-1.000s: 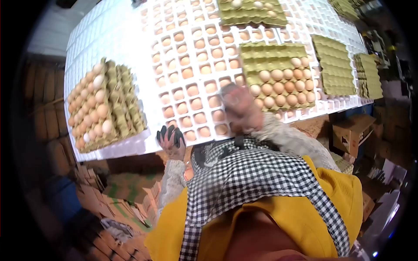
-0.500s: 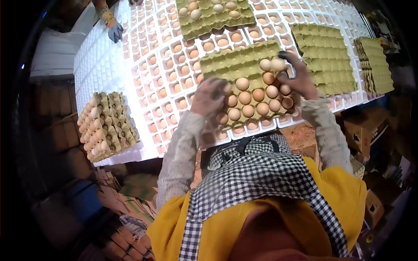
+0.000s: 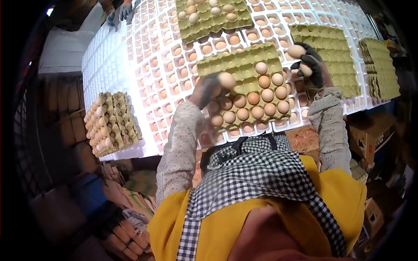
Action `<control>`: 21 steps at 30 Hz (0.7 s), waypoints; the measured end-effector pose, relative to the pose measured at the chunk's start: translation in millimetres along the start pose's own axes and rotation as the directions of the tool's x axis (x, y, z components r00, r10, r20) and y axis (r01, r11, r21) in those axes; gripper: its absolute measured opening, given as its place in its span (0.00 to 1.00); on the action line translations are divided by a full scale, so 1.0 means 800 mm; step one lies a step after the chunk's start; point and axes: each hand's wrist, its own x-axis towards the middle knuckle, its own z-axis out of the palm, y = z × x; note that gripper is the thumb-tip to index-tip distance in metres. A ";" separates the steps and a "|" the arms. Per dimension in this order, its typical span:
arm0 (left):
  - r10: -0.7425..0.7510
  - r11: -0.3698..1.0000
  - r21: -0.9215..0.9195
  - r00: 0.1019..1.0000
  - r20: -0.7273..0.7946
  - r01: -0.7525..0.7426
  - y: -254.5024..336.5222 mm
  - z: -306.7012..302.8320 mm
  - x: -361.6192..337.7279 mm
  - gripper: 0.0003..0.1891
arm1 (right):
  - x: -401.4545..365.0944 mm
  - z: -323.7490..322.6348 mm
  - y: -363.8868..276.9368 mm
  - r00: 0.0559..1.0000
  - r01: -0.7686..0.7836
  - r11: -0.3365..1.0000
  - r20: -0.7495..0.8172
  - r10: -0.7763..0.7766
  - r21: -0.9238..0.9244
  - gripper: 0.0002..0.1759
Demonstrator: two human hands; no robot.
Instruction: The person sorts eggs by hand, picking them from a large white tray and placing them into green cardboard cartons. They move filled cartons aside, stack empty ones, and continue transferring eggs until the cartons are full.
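Note:
My right hand [image 3: 317, 69], its fingers dark as if gloved, is raised beyond the right edge of the green egg tray [image 3: 224, 61]. It grips two eggs, an upper pale egg [image 3: 296, 51] and a lower one [image 3: 305, 69]. My left hand [image 3: 205, 90] is over the tray's left side, smeared by motion, with a light brown egg [image 3: 226, 80] at its fingertips. Several eggs fill the tray's near rows, including a darker brown egg [image 3: 253, 98]. Most cups in the far rows hold nothing. The tray lies on white gridded trays [image 3: 167, 89] that hold eggs in separate cells.
A second green tray [image 3: 213, 26] with eggs lies at the far side. Green trays without eggs [image 3: 326, 61] and a stack [image 3: 379, 67] are on the right. Filled trays [image 3: 114, 124] stand at the left. Another person's gloved hands [image 3: 122, 14] are at the far left.
My right hand has lifted away from the tray to the right, with two eggs in it. My left hand has shifted slightly, an egg now showing at its fingers. The other person's second hand has come into view.

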 end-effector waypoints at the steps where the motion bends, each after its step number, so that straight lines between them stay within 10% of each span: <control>1: 0.208 0.962 -0.218 0.961 0.181 -0.167 -0.027 -0.029 0.010 0.28 | -0.010 0.016 -0.010 1.000 0.025 0.987 0.012 -0.028 0.161 0.28; 3: 0.283 0.807 -0.563 0.953 0.109 -0.176 -0.033 -0.035 -0.010 0.35 | 0.016 0.006 0.002 0.990 0.006 1.000 0.143 -0.006 0.000 0.27; 5: 0.349 0.775 -0.596 0.928 0.130 -0.208 -0.036 -0.048 -0.013 0.35 | 0.051 0.031 0.025 0.946 0.315 0.678 0.279 -0.167 -0.664 0.24; 7: 0.267 0.938 -0.232 0.964 0.015 -0.256 -0.020 -0.043 -0.022 0.29 | 0.035 0.086 0.027 0.982 0.175 -0.277 0.190 -0.026 -0.945 0.29; 8: 0.215 0.964 0.151 0.976 0.040 -0.219 -0.019 -0.045 -0.019 0.25 | 0.034 0.099 0.036 0.985 0.159 -0.358 0.171 -0.002 -0.920 0.29; 9: 0.474 0.576 0.658 0.854 0.215 -0.485 -0.034 -0.050 -0.010 0.22 | 0.035 0.112 0.054 0.988 0.148 -0.438 0.155 0.021 -0.887 0.30; 10: 0.317 0.169 0.965 0.938 0.141 -0.203 -0.006 -0.009 -0.043 0.19 | 0.033 0.108 0.085 0.939 0.191 -0.625 0.326 -0.108 -0.757 0.31; 13: 0.146 -0.214 0.967 0.974 0.171 -0.138 -0.040 0.007 -0.025 0.18 | 0.046 0.098 0.100 0.936 0.235 -0.373 0.313 -0.164 -0.898 0.29; 16: 0.139 -0.287 0.949 0.974 0.178 -0.133 -0.057 0.009 -0.026 0.17 | 0.051 0.096 0.121 0.906 0.175 -0.465 0.327 -0.268 -0.868 0.29; 21: 0.583 0.537 0.801 0.803 -0.126 -0.264 -0.101 -0.076 -0.089 0.30 | 0.024 0.108 0.088 0.960 0.089 -0.055 0.100 -0.260 -0.994 0.28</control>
